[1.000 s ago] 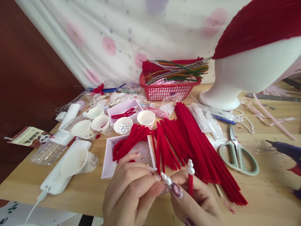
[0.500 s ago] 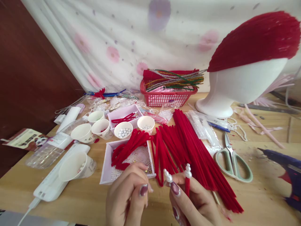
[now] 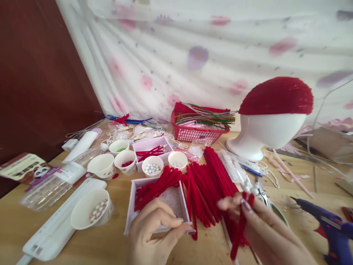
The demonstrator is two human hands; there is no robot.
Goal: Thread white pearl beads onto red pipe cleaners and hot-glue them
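My right hand (image 3: 271, 228) grips red pipe cleaners (image 3: 239, 235) with white pearl beads (image 3: 250, 188) at their upper ends. The beads are blurred. In front of the lilac box (image 3: 129, 211), my left hand (image 3: 154, 228) is closed, thumb and forefinger drawn together; anything between them is too small to make out. That box holds small pearls and looped red pipe cleaners (image 3: 160, 186). More red pipe cleaners (image 3: 215, 173), straight and looped, lie fanned on the table between box and right hand.
Paper cups of beads (image 3: 152, 167) stand behind the box, another cup (image 3: 91, 211) at left by a white power strip (image 3: 52, 232). Scissors (image 3: 264, 198) lie partly behind my right hand. A glue gun (image 3: 328, 224) is at right. Behind stand a red basket (image 3: 198, 133) and a white mannequin head (image 3: 270, 132).
My right hand has moved right and up with the beaded pipe cleaners, whose two beaded ends are now close together. My left hand's fingers have come into a pinch. The view has tilted up.
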